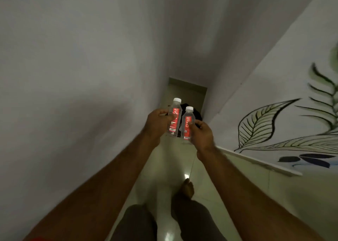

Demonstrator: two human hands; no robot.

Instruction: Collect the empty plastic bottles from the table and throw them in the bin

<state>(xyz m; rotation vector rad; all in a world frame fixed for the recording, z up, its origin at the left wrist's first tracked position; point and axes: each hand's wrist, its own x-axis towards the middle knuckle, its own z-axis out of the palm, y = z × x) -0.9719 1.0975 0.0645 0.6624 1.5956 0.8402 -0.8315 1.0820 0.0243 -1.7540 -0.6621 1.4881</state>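
Note:
Both arms reach forward at mid-frame, each hand holding a small clear plastic bottle with a white cap and a red label. My left hand grips the left bottle upright by its side. My right hand grips the right bottle, also upright, a little lower. The two bottles stand close together, almost touching. Behind them, on the floor at the far end of the corridor, sits a dark object with a black liner, mostly hidden by the bottles and hands; it may be the bin.
I stand in a narrow corridor with a glossy pale tiled floor. A plain grey wall runs close on the left. On the right is a white wall with a painted leaf mural. My bare foot is below.

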